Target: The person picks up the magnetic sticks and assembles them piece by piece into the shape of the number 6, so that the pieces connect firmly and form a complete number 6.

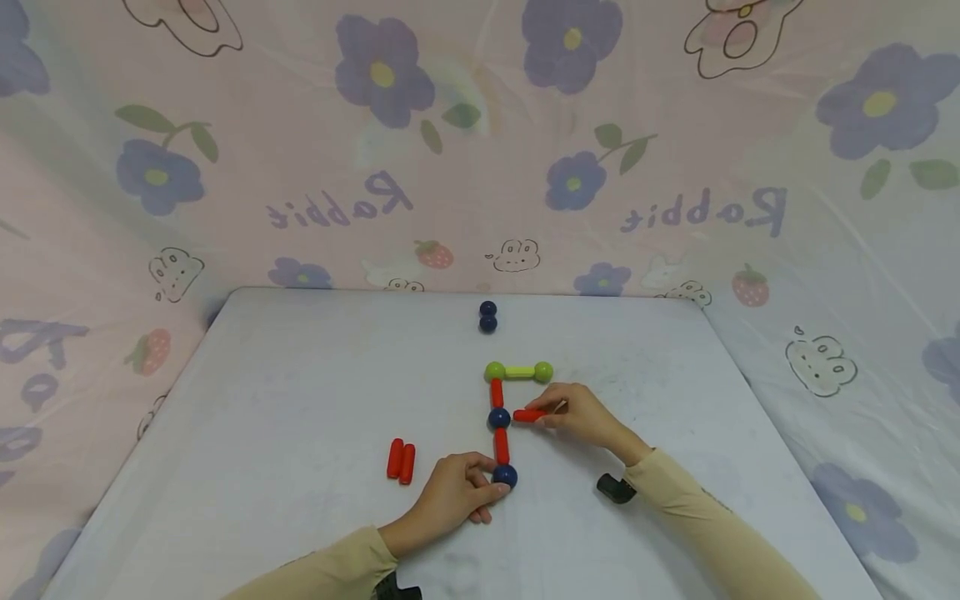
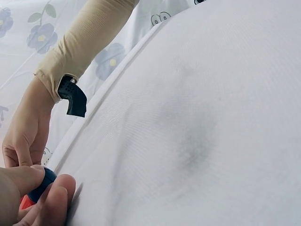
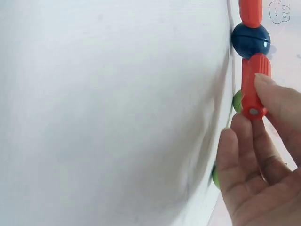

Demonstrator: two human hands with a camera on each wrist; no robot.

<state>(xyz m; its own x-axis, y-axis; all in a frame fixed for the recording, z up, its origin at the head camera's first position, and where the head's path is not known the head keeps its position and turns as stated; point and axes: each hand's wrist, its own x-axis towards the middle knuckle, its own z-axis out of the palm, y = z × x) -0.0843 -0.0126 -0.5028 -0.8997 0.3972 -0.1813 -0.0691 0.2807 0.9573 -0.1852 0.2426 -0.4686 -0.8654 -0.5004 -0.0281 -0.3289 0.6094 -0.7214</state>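
Note:
A chain of magnetic balls and rods lies on the table. Its lower blue ball is pinched between thumb and fingers of my left hand, as the left wrist view also shows. Upward from it run a red rod, the middle blue ball, another red rod and a green ball. My right hand pinches a loose red rod by thumb and fingertips. The held rod points left at the middle blue ball, its tip close beside it.
From the corner green ball a light green rod leads right to a second green ball. Two dark blue balls sit together at the back. Left of my left hand lie two red rods side by side. Printed cloth hangs behind the table.

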